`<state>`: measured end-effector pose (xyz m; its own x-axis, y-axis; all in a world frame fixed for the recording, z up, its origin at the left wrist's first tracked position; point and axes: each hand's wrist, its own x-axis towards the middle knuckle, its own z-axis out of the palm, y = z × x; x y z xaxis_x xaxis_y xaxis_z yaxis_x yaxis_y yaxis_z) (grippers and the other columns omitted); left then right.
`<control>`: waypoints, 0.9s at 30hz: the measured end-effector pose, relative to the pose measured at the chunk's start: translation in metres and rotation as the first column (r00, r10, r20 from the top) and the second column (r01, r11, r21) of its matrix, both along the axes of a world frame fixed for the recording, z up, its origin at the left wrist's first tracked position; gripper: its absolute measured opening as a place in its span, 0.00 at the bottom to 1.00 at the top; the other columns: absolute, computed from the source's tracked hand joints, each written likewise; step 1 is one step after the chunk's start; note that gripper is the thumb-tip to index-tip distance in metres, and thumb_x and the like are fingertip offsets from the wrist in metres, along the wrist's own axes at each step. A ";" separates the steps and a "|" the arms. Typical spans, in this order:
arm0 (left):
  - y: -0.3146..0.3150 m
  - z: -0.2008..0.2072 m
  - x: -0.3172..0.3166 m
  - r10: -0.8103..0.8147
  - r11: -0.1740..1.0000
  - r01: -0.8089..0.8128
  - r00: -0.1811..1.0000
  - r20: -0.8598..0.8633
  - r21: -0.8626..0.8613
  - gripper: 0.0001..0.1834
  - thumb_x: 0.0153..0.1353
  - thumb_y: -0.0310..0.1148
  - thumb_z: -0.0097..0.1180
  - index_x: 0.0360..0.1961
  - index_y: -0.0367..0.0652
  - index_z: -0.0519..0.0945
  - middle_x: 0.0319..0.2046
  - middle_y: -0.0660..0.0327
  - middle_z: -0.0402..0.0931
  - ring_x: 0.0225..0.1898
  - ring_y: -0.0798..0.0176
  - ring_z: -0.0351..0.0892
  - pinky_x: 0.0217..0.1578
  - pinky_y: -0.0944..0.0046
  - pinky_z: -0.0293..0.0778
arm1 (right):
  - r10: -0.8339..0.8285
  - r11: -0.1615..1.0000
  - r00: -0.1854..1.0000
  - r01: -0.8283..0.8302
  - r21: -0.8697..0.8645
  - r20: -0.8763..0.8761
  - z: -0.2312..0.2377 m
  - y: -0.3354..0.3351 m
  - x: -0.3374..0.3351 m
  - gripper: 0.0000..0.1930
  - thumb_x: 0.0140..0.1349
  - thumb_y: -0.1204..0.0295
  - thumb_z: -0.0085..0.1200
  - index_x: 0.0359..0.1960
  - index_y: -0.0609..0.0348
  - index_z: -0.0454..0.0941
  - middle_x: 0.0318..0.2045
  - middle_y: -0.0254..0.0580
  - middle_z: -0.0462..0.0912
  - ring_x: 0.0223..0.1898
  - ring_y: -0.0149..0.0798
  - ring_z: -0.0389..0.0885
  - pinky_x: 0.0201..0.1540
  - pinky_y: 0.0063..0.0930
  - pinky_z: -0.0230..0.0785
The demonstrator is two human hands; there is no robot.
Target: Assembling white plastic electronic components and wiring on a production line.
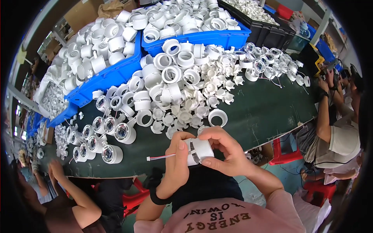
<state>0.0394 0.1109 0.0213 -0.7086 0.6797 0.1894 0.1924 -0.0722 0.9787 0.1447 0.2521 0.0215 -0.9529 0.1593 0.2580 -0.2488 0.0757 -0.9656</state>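
Note:
Between my two hands, just in front of the table's near edge, is a white cylindrical plastic housing (203,149). My left hand (178,163) grips its left end, thumb laid along it. A thin wire lead (163,157) with a small white plug sticks out leftward past that hand. Around the right end curl the fingers and thumb of my right hand (227,153). Dark gaps show in the housing's side, between its two white parts. Closest on the table lie a loose white ring (218,117) and a pile of small white clawed cups (186,108).
Several lens-fronted white units (112,154) stand at left on the dark green table (260,112). Behind the pile, blue bins (194,42) hold white housings, beside a black crate (268,33). More wired units (268,62) lie far right. Co-workers sit at both sides, near red stools (285,151).

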 end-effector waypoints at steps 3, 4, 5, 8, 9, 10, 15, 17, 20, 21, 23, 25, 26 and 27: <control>0.001 0.002 0.004 0.003 1.000 -0.002 0.998 -0.060 0.006 0.24 0.70 0.45 0.32 0.40 0.33 0.72 0.31 0.55 0.73 0.30 0.64 0.71 0.33 0.65 0.66 | -0.089 0.988 0.987 0.104 0.114 -0.131 -0.003 -0.009 0.002 0.27 0.55 0.73 0.64 0.55 0.59 0.66 0.53 0.44 0.66 0.51 0.36 0.70 0.50 0.27 0.66; 0.002 0.004 0.004 0.006 1.000 -0.005 0.996 -0.084 0.012 0.24 0.70 0.44 0.32 0.40 0.32 0.72 0.31 0.54 0.73 0.30 0.63 0.72 0.33 0.65 0.66 | -0.096 0.988 0.986 0.111 0.109 -0.134 -0.003 -0.010 0.003 0.27 0.55 0.73 0.64 0.55 0.59 0.66 0.53 0.44 0.66 0.51 0.36 0.70 0.50 0.27 0.66; 0.003 0.005 0.005 -0.001 1.000 0.001 0.996 -0.087 0.008 0.24 0.70 0.44 0.32 0.40 0.32 0.72 0.31 0.54 0.73 0.30 0.63 0.72 0.33 0.65 0.66 | -0.118 0.980 0.981 0.140 0.141 -0.155 -0.003 -0.010 0.004 0.27 0.54 0.72 0.65 0.54 0.59 0.67 0.52 0.46 0.67 0.50 0.38 0.70 0.49 0.28 0.67; 0.003 0.010 0.007 0.002 1.000 -0.001 0.988 -0.155 0.004 0.23 0.68 0.43 0.33 0.40 0.32 0.72 0.30 0.52 0.74 0.30 0.62 0.72 0.32 0.64 0.67 | -0.171 0.944 0.956 0.228 0.237 -0.238 0.000 -0.013 0.008 0.28 0.52 0.70 0.67 0.53 0.60 0.68 0.50 0.50 0.68 0.49 0.42 0.72 0.47 0.31 0.68; 0.001 0.011 0.009 0.012 1.000 -0.012 0.991 -0.135 0.003 0.22 0.68 0.43 0.34 0.40 0.32 0.72 0.30 0.52 0.74 0.30 0.62 0.72 0.32 0.64 0.67 | -0.193 0.909 0.934 0.286 0.302 -0.301 0.002 -0.014 0.009 0.28 0.51 0.70 0.68 0.52 0.60 0.68 0.50 0.52 0.69 0.48 0.44 0.72 0.46 0.32 0.69; 0.001 0.011 0.011 0.023 1.000 -0.023 0.993 -0.115 0.001 0.22 0.67 0.43 0.35 0.41 0.32 0.72 0.30 0.52 0.74 0.29 0.62 0.72 0.32 0.65 0.67 | -0.198 0.910 0.933 0.290 0.297 -0.302 0.002 -0.014 0.010 0.28 0.51 0.70 0.68 0.52 0.60 0.68 0.50 0.52 0.69 0.48 0.44 0.72 0.46 0.32 0.69; 0.002 0.010 0.011 0.029 0.999 -0.024 0.990 -0.137 0.038 0.22 0.66 0.43 0.36 0.41 0.31 0.72 0.31 0.52 0.74 0.30 0.63 0.72 0.32 0.65 0.67 | -0.240 0.870 0.916 0.350 0.348 -0.321 0.006 -0.012 0.018 0.29 0.49 0.69 0.69 0.52 0.60 0.68 0.50 0.55 0.69 0.48 0.48 0.73 0.46 0.34 0.69; 0.002 0.010 0.012 0.031 0.998 -0.024 0.992 -0.121 0.055 0.23 0.66 0.43 0.36 0.41 0.30 0.72 0.31 0.52 0.74 0.30 0.63 0.73 0.32 0.65 0.67 | -0.192 0.895 0.929 0.299 0.333 -0.317 0.005 -0.008 0.017 0.29 0.49 0.69 0.69 0.52 0.60 0.69 0.50 0.55 0.69 0.48 0.48 0.73 0.46 0.35 0.70; 0.002 0.010 0.014 0.000 1.000 0.001 0.991 -0.133 0.009 0.24 0.67 0.44 0.35 0.41 0.30 0.72 0.30 0.53 0.74 0.30 0.64 0.73 0.32 0.65 0.67 | -0.135 0.919 0.937 0.240 0.313 -0.322 0.003 -0.004 0.015 0.29 0.49 0.70 0.69 0.52 0.60 0.69 0.50 0.54 0.69 0.49 0.47 0.73 0.47 0.35 0.71; 0.003 0.011 0.014 -0.011 1.000 0.013 0.991 -0.134 0.018 0.24 0.67 0.44 0.35 0.41 0.30 0.72 0.31 0.53 0.74 0.30 0.64 0.73 0.32 0.65 0.67 | -0.131 0.926 0.940 0.230 0.300 -0.316 0.003 -0.004 0.015 0.29 0.49 0.69 0.69 0.52 0.59 0.69 0.51 0.55 0.69 0.48 0.47 0.73 0.47 0.35 0.71; 0.002 0.011 0.015 -0.023 0.999 0.026 0.991 -0.135 0.026 0.24 0.67 0.44 0.35 0.41 0.30 0.72 0.31 0.53 0.74 0.30 0.64 0.73 0.32 0.65 0.67 | -0.128 0.933 0.942 0.220 0.285 -0.310 0.001 -0.006 0.016 0.30 0.49 0.69 0.69 0.52 0.59 0.69 0.51 0.55 0.69 0.48 0.47 0.73 0.47 0.35 0.71; 0.002 0.008 0.016 -0.037 0.999 0.039 0.991 -0.129 0.009 0.23 0.67 0.43 0.35 0.41 0.30 0.71 0.31 0.53 0.75 0.30 0.64 0.73 0.32 0.66 0.68 | -0.132 0.951 0.953 0.199 0.235 -0.272 -0.005 -0.009 0.017 0.28 0.51 0.67 0.67 0.53 0.58 0.69 0.51 0.55 0.68 0.51 0.49 0.71 0.52 0.39 0.66; 0.002 0.006 0.016 -0.036 0.999 0.038 0.991 -0.129 0.007 0.23 0.67 0.43 0.35 0.41 0.30 0.71 0.31 0.53 0.75 0.30 0.64 0.73 0.32 0.66 0.68 | -0.131 0.952 0.953 0.197 0.233 -0.271 -0.005 -0.007 0.017 0.28 0.51 0.67 0.67 0.53 0.58 0.69 0.51 0.55 0.68 0.51 0.49 0.71 0.52 0.39 0.66; 0.001 0.005 0.017 -0.031 0.999 0.034 0.990 -0.134 0.022 0.23 0.67 0.43 0.35 0.41 0.30 0.71 0.32 0.53 0.75 0.30 0.64 0.73 0.32 0.65 0.68 | -0.084 0.923 0.967 0.167 0.346 -0.242 -0.003 -0.005 0.017 0.28 0.54 0.66 0.64 0.55 0.59 0.66 0.54 0.57 0.65 0.55 0.52 0.67 0.56 0.43 0.62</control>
